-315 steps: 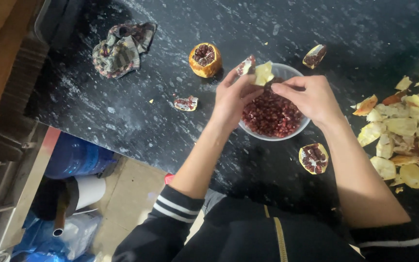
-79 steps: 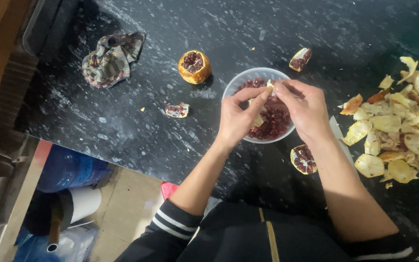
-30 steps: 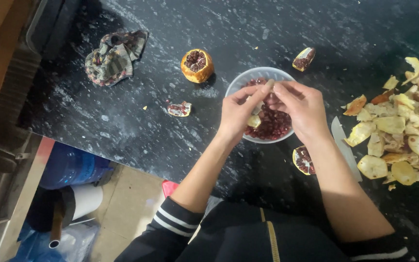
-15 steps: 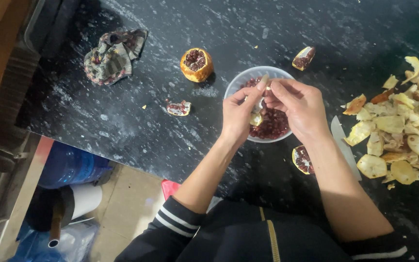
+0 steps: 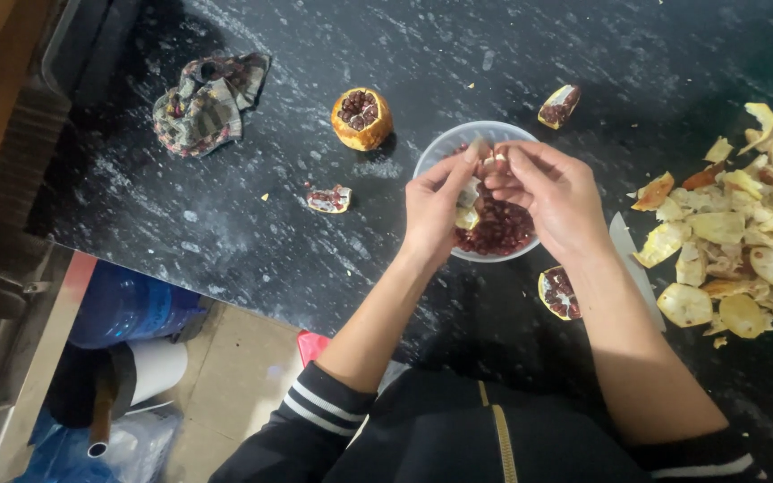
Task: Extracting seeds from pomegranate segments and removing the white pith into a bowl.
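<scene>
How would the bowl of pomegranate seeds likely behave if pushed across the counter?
The bowl looks thin and translucent, so probably light and easy to slide. The seeds lie loose, so a tilt may spill them. The counter looks smooth, giving little grip.

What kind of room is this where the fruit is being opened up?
Most likely a home kitchen. There is a dark speckled stone counter, a bowl of red pomegranate seeds under both hands, a heap of peels, and a crumpled cloth for wiping.
</scene>
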